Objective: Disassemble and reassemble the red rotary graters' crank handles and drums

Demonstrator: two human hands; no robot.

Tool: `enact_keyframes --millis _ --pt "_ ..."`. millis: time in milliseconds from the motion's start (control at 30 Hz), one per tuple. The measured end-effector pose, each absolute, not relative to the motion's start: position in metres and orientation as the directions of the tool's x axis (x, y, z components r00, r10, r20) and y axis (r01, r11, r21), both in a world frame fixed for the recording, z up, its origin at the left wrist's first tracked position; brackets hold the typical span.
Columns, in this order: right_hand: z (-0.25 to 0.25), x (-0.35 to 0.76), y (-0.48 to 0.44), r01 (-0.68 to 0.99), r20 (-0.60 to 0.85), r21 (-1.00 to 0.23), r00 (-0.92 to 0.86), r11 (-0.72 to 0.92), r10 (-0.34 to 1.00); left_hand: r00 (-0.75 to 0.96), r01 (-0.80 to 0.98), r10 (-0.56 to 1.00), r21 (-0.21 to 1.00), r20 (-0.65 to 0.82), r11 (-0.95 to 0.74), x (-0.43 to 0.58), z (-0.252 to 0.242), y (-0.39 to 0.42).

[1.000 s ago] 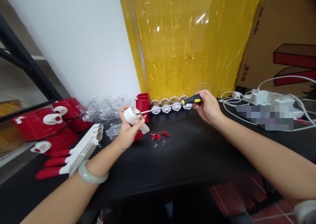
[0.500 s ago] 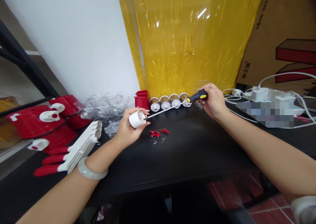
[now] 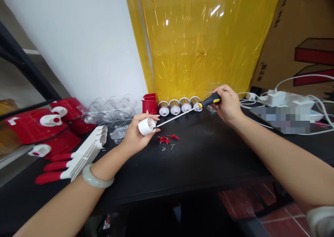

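A white round plastic cap (image 3: 145,126), open side turned right, is gripped in the fingers of my left hand (image 3: 135,136). My right hand (image 3: 228,104) is closed around the black and yellow handle of a long screwdriver (image 3: 180,116). The shaft slopes down to the left and its tip is at the cap's open end; what the tip touches inside cannot be made out. Below the shaft, small red plastic parts (image 3: 164,139) and a few screws (image 3: 172,146) lie on the black table (image 3: 198,167).
Several metal grater drums (image 3: 174,107) line the back beside a red holder (image 3: 149,103). On the left are clear plastic parts (image 3: 109,108), red housings (image 3: 36,125) and white handles with red ends (image 3: 83,157). White chargers and cables (image 3: 276,98) lie at the right.
Both hands, the cap and the screwdriver appear shifted slightly to the right. The screwdriver's tip stays at the cap's open end, and both grips are unchanged.
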State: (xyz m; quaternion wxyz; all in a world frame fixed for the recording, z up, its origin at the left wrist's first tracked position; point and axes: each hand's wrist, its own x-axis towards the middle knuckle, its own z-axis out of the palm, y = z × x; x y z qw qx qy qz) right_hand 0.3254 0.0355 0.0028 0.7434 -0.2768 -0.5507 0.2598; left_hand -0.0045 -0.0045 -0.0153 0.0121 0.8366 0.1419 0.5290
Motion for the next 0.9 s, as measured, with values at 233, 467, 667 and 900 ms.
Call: enact_keyframes --millis 233,467,667,900 --pt "0.006 0.33 0.027 -0.041 0.71 -0.658 0.299 0.752 0.638 0.392 0.233 0.309 0.231 0.867 -0.945 -0.004 -0.018 -0.005" --pt "0.014 0.327 0.017 -0.093 0.73 -0.63 0.268 0.771 0.629 0.386 0.244 0.335 0.256 0.86 -0.936 -0.005 -0.019 -0.003" --pt "0.013 0.331 0.017 -0.058 0.734 -0.638 0.257 0.768 0.629 0.454 0.259 0.356 0.261 0.817 -0.93 -0.005 -0.02 -0.006" --pt "0.008 0.336 0.027 -0.026 0.726 -0.646 0.285 0.763 0.625 0.502 0.265 0.371 0.27 0.781 -0.926 -0.004 -0.022 -0.013"
